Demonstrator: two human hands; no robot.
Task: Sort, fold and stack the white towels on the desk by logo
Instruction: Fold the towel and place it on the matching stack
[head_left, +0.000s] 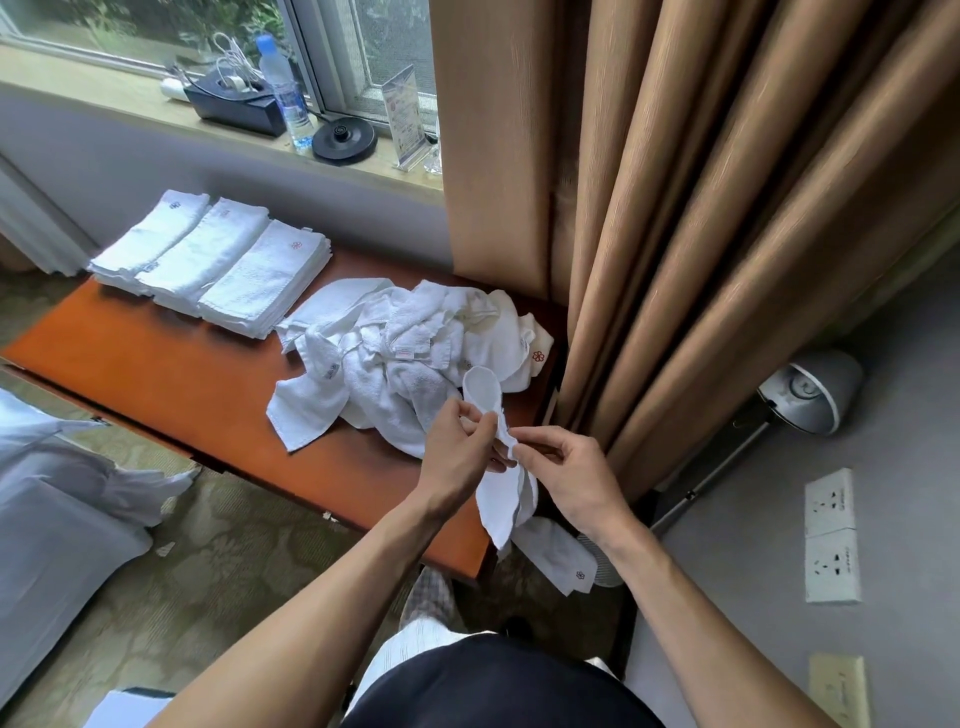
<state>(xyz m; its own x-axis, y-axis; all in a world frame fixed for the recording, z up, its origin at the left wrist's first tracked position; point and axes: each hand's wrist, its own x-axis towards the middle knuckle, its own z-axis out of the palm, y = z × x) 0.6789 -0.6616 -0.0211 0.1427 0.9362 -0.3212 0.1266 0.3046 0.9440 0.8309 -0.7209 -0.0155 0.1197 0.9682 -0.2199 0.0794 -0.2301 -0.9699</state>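
Observation:
A loose heap of white towels lies on the right half of the orange-brown desk. Three stacks of folded towels stand side by side at the far left: one with a dark logo, a middle one, and one with a red logo. My left hand and my right hand both pinch the upper edge of one white towel held above the desk's near right corner; it hangs down twisted. Another towel with a dark logo droops below the desk corner.
Tan curtains hang right behind the desk. The windowsill holds a water bottle, a black tray, a kettle base and a card stand. A lamp lies on the floor at right. Bedding sits at left.

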